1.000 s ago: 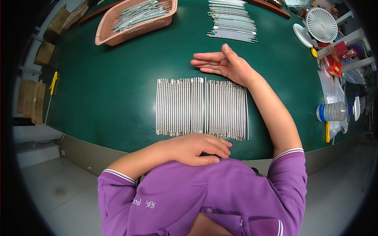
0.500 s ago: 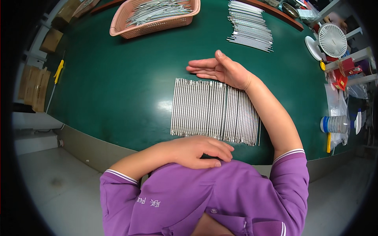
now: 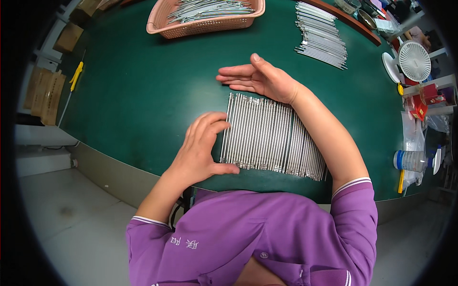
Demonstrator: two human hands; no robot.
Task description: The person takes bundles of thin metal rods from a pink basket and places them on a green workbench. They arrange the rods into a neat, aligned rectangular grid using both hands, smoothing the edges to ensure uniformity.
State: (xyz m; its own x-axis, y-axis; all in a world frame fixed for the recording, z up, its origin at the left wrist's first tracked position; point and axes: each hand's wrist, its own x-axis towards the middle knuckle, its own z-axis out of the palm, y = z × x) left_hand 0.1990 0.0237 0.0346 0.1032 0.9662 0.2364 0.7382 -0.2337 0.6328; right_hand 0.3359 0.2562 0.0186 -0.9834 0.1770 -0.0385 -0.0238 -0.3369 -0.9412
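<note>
A row of slim silvery metal rods [image 3: 262, 133] lies side by side on the green tabletop [image 3: 138, 105] before me. At its left end is my left hand [image 3: 202, 143], fingers apart, with fingertips at the outermost rod and the thumb by the near ends. Along the far ends stretches my right hand [image 3: 260, 80], its fingers straight and its thumb raised. The edge of that palm is against or very close to the rod ends. Nothing is held in either hand. My right forearm crosses above the right end of the row and hides part of it.
A pink plastic basket [image 3: 210, 25] of loose rods stands at the far side. More rods [image 3: 322, 38] lie in a row at the far right, beside a wooden strip [image 3: 353, 24]. A yellow-handled screwdriver [image 3: 76, 76] is leftmost; a white fan [image 3: 414, 61] and a bottle [image 3: 409, 160] are on the right.
My left hand has swung up from the near edge, close to my shirt, to the row's left end, and its fingers have spread. My right hand stays along the far ends. The view has shifted slightly.
</note>
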